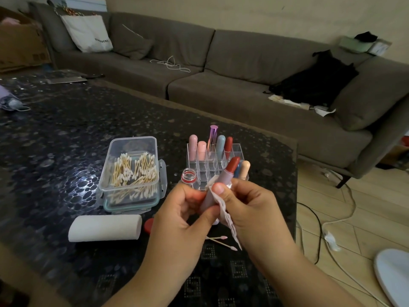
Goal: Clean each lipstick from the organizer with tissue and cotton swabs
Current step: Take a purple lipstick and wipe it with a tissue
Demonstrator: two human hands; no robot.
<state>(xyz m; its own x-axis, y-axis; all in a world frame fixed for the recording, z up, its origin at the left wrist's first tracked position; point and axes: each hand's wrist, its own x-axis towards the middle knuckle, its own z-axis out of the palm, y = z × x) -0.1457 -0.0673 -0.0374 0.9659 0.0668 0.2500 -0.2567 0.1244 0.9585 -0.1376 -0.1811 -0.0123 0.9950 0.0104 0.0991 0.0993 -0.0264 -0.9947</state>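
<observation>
Over on the left, white roll of tissue paper [105, 227] lying on its side on the dark pebble-patterned glass table [55, 134], with a clear plastic clip-lid box of wooden cotton swabs [132, 173] just behind it, lid off. Small red cap [148, 225] peeking out beside the roll, and an open little clear bottle with a red-ringed neck [189, 175] standing just left of the organizer. Middle of the shot: left hand [181, 216] gripping the mauve lipstick tube [212, 196] around its lower barrel, red bullet poking up and tilted right. Right hand [247, 204] pinching a crumpled piece of white tissue [223, 209] against the tube, thumb pressed on top, so looks like wiping the casing just below the bullet. Two used pink-tipped swabs [221, 241] lying on the table under the hands. Behind, clear acrylic grid organizer [234, 151] with pastel lipsticks standing in it, so probably plenty left to do. Handling-wise: light, hard, slick plastic, easy to twist out of a grip, and the waxy bullet likely soft and smear-prone. Best kept held by the barrel, tissue off the bullet.
</observation>
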